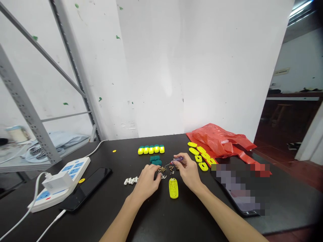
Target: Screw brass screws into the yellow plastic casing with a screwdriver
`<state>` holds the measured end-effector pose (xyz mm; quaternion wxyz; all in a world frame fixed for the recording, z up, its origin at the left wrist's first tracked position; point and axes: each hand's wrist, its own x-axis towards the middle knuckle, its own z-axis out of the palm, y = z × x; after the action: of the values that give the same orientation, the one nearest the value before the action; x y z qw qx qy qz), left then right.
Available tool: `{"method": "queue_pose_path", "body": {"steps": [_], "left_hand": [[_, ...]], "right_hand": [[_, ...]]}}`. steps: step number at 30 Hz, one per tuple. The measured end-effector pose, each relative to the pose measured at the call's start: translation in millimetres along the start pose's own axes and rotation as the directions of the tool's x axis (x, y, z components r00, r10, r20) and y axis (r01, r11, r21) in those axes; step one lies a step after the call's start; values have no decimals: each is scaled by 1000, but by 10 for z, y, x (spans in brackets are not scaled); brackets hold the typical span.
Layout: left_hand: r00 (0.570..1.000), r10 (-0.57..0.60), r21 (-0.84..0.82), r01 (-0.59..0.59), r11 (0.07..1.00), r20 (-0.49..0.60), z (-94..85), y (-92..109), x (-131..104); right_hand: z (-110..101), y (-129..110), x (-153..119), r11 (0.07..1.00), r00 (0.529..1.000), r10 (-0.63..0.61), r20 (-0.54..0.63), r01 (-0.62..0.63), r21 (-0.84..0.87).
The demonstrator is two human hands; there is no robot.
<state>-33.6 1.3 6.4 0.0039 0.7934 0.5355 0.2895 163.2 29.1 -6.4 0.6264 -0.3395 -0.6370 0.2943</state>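
Black table (161, 222). Red bag (214, 137) left at back right, contents can't be told. Socket strip (73, 169) filled partly by white charger (57, 181). Purple-handled screwdriver (178, 159) pinched in right hand (188, 169). Yellow shell (173, 191) laid open between hands. Brass-coloured bits (163, 169) partly blocked by left hand (146, 181), finger grip unclear.

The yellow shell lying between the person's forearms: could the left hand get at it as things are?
Probably yes. The yellow shell lies on the black table just beside the left hand, and nothing appears to stand between them.
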Motion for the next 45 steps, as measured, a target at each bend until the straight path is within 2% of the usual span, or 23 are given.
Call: {"method": "queue_pose_path", "body": {"steps": [4,10,15,26,39,45], "left_hand": [[998,-46,1,46,999,-33,19,-34,23],[991,-117,-94,111,989,-58,51,-45,49],[994,-91,-194,78,978,-62,37,-4,72],[995,-97,-226,85,970,-40,9,14,61],[988,-88,-191,63,980,-124,69,-22,45],[998,-2,-237,-14,972,-69,25,69,31]], "right_hand": [[2,-42,-5,999,1000,-7,-20,8,41],[0,-123,24,975,997,31,-73,-14,220],[-7,-157,39,954,996,64,-61,-43,297],[-6,-148,9,948,997,65,-29,-53,314],[-9,-191,-14,950,998,69,-5,-64,306],[-6,-194,-9,944,997,80,-16,-71,322]]}}
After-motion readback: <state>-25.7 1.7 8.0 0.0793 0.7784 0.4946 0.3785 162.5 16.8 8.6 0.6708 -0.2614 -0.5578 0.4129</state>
